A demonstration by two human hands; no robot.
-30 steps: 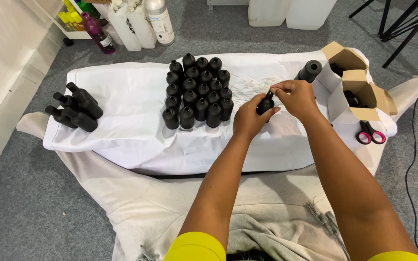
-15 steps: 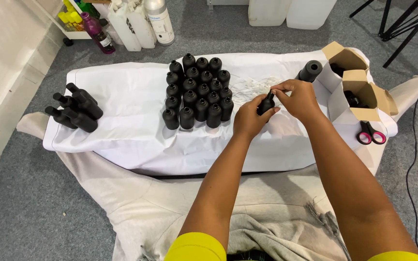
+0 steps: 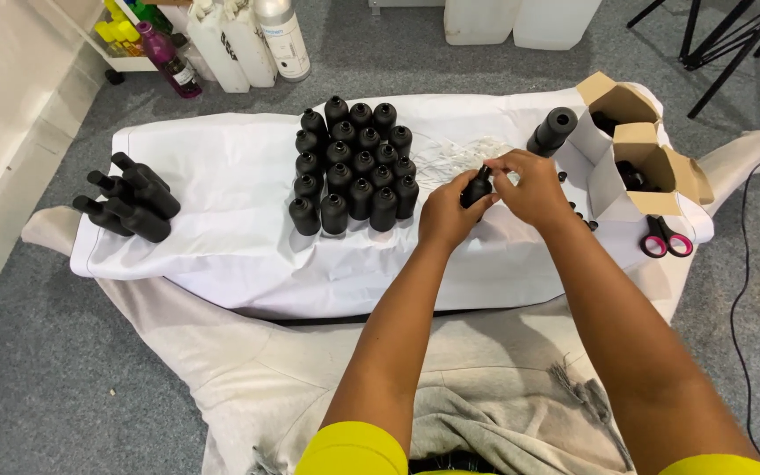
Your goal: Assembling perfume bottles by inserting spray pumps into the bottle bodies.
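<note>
My left hand (image 3: 447, 211) grips a small black bottle (image 3: 477, 187) by its body, tilted, above a white cloth (image 3: 222, 229). My right hand (image 3: 534, 186) is at the bottle's neck, its fingers pinched on the top. Just beyond lies a heap of thin white tubes (image 3: 455, 158). To the left of my hands several black bottles (image 3: 354, 167) stand upright in tight rows. A larger black cylinder (image 3: 553, 131) stands to the right of the tubes.
Several black bottles (image 3: 129, 198) lie on their sides at the cloth's left end. Two open cardboard boxes (image 3: 639, 158) sit at the right with pink-handled scissors (image 3: 666, 239) in front. White jugs (image 3: 230, 35) and coloured bottles (image 3: 164, 53) stand at the back; a tripod (image 3: 723, 44) is at the far right.
Both hands stay on the same black bottle; the right hand's fingers have shifted slightly at its neck. Nothing else has moved.
</note>
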